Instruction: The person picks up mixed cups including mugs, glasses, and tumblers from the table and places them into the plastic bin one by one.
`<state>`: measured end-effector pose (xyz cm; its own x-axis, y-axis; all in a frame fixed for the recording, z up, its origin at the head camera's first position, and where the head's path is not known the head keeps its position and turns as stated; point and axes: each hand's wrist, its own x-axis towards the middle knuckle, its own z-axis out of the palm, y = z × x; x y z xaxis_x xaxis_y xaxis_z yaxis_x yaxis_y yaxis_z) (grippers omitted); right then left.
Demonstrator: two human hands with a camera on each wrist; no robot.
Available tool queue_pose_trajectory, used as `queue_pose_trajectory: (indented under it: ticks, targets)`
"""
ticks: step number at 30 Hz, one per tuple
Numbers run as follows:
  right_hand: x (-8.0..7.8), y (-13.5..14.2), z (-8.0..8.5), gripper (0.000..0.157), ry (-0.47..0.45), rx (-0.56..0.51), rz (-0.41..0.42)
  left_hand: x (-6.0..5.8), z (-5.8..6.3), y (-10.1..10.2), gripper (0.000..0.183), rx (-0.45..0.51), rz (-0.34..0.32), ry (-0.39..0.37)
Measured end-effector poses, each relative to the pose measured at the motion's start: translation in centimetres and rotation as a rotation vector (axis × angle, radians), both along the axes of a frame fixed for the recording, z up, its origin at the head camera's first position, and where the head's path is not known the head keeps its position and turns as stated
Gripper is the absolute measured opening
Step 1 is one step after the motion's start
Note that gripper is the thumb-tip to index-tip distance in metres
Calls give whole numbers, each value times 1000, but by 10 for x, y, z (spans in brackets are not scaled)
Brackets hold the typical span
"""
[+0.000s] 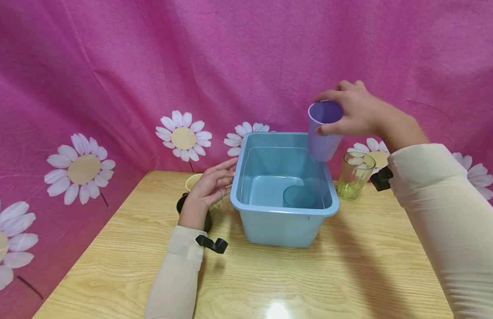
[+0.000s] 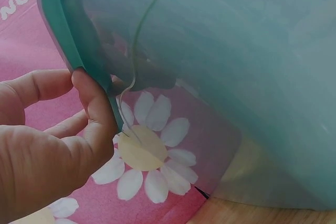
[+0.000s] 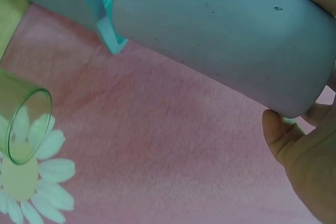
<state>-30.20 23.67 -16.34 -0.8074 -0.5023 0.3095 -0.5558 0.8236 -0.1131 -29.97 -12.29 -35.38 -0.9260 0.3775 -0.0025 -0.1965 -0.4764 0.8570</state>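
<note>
A light blue plastic basin (image 1: 284, 228) stands on the table. At its left rim, my left hand (image 1: 212, 184) pinches the edge between thumb and fingers; the left wrist view shows this hand (image 2: 58, 135) against the rim (image 2: 65, 35). Over the basin's back right corner, my right hand (image 1: 358, 110) grips a purple cup (image 1: 324, 141) near its top, mouth up and slightly tilted. The right wrist view shows the cup's side (image 3: 215, 35), its base end beside the basin rim. Inside the basin lies a teal see-through round piece (image 1: 298, 196), its full shape unclear.
Right of the basin stands a green see-through glass (image 1: 355, 175). Partly hidden behind my left hand are a black cup (image 1: 208, 221) and a yellow cup (image 1: 192, 180). A pink flowered cloth (image 1: 246, 57) hangs behind the wooden table (image 1: 238, 279).
</note>
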Motion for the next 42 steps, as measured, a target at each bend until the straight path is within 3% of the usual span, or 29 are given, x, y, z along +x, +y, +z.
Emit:
queue_pose_trajectory:
  ticks: [16, 33, 42]
  targets:
    - [-5, -18, -20, 69, -45, -49, 12, 2, 3, 2, 57, -16, 6, 1]
    - [-16, -26, -60, 74, -162, -65, -22, 3, 3, 4, 56, -23, -1, 13]
    - [-21, -26, -84, 79, -164, -46, 9, 4, 4, 3, 57, -27, -1, 18]
